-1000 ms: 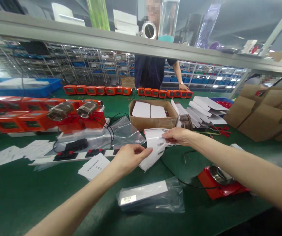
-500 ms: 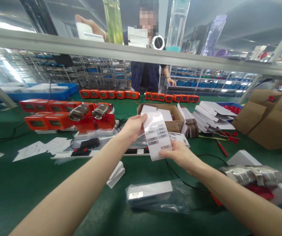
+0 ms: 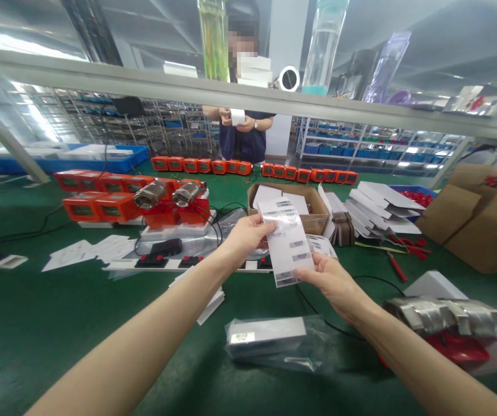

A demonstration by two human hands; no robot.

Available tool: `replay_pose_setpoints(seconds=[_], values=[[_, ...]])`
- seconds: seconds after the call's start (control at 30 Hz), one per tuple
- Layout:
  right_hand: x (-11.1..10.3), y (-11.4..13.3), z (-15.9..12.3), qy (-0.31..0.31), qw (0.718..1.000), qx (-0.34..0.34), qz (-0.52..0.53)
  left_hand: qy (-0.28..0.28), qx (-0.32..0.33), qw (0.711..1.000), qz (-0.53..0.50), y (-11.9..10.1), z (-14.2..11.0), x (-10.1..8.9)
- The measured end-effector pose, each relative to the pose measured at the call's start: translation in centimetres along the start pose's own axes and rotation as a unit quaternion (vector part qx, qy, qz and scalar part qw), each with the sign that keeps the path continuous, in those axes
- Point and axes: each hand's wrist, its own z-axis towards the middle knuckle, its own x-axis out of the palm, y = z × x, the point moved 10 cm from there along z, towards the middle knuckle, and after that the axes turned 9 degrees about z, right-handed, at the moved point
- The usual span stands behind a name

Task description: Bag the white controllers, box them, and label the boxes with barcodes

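Note:
Both my hands hold up a white sheet of barcode labels [image 3: 288, 241] over the green bench. My left hand [image 3: 246, 234] pinches its upper left edge. My right hand [image 3: 332, 281] grips the lower right edge from beneath. Under them on the mat lies a clear plastic bag with a grey box [image 3: 274, 341] inside it. A small stack of folded white leaflets [image 3: 211, 300] sits just under my left forearm.
A cardboard box [image 3: 313, 218] of white cards stands behind the sheet, with flat white cartons [image 3: 378, 205] to its right. Orange devices [image 3: 101, 205] and metal cylinders [image 3: 168, 193] are at the left. A person across the bench holds a white item [image 3: 237, 117]. Brown boxes [image 3: 482, 225] at right.
I lifted the label sheet from the bench and turned it to face me, my left hand moving to its top edge. The person opposite raised both hands to a white item.

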Motion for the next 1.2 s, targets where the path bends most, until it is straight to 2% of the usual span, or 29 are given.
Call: replay_pose_setpoints(seconds=[0.13,0.3,0.4,0.63,0.9,1.0,1.07,1.1,1.13,1.2], values=[[-0.3,-0.7,-0.8,-0.011,1.000,0.014,0.003,-0.024,0.008,1.000,0.003,-0.2,0.7,-0.9],[-0.3,-0.9,-1.1,-0.014,1.000,0.023,0.006,-0.023,0.003,1.000,0.005,0.5,0.9,-1.0],[-0.3,-0.8,-1.0,-0.010,1.000,0.016,0.001,0.002,-0.006,1.000,0.007,0.9,0.3,-0.3],[-0.4,-0.5,-1.0,-0.006,1.000,0.006,-0.028,0.123,-0.031,0.991,0.033,1.5,-2.7,3.1],[-2.0,-0.1,-1.2,-0.044,0.994,-0.027,-0.097,0.113,-0.039,0.984,0.131,2.3,-3.2,3.0],[-3.5,0.4,-1.8,-0.095,0.985,-0.069,-0.130,0.125,-0.046,0.980,0.147,2.8,-3.2,3.5],[-4.8,1.3,-2.8,-0.166,0.966,-0.124,-0.155,0.130,-0.046,0.979,0.152,3.0,-3.2,3.8],[-5.2,2.3,-3.7,-0.208,0.944,-0.171,-0.193,0.132,-0.043,0.979,0.152,3.0,-3.2,4.0],[-5.1,3.5,-4.6,-0.241,0.910,-0.227,-0.250,0.134,-0.040,0.979,0.151,3.0,-3.2,4.2],[-3.1,5.4,-6.2,-0.264,0.815,-0.331,-0.395,0.139,-0.032,0.979,0.146,2.9,-3.3,4.7]])
